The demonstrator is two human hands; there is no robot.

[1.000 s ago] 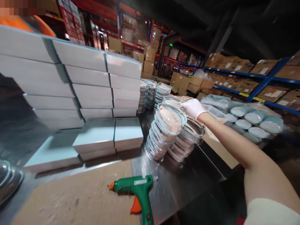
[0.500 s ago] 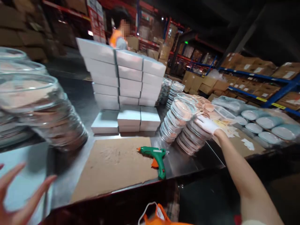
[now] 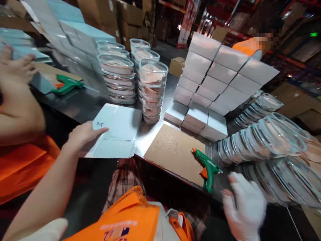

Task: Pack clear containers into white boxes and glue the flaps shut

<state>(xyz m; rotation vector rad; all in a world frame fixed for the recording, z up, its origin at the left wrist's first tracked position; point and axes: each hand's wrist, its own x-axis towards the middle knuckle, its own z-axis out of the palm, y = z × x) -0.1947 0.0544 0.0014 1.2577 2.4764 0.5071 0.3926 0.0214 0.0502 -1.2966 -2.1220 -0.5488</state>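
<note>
My bare left hand [image 3: 81, 134] grips a flat, pale white cardboard piece [image 3: 117, 134] by its left edge. The thumb lies on top near a small black mark, and the other fingers are hidden underneath. My right hand [image 3: 245, 204], in a white glove with bare fingertips, hangs near the table's front edge, fingers apart and slightly blurred, with nothing seen in it. A green glue gun [image 3: 210, 169] with an orange trigger lies left of it, partly on a brown cardboard sheet [image 3: 170, 147]. Beside the glove, stacked clear round containers [image 3: 273, 180] lean over.
White boxes [image 3: 213, 73] are piled behind the cardboard sheet. Tall stacks of clear containers [image 3: 152, 90] stand at centre left. At far left, a co-worker's hand [image 3: 20, 63] is near pale sheets, with another green glue gun [image 3: 66, 84] close by. Another person in orange [image 3: 247, 47] is behind the boxes.
The view has swung left. My left hand, earlier bare and spread, now holds the flat cardboard piece. My right hand has come off the container stack, back towards me.
</note>
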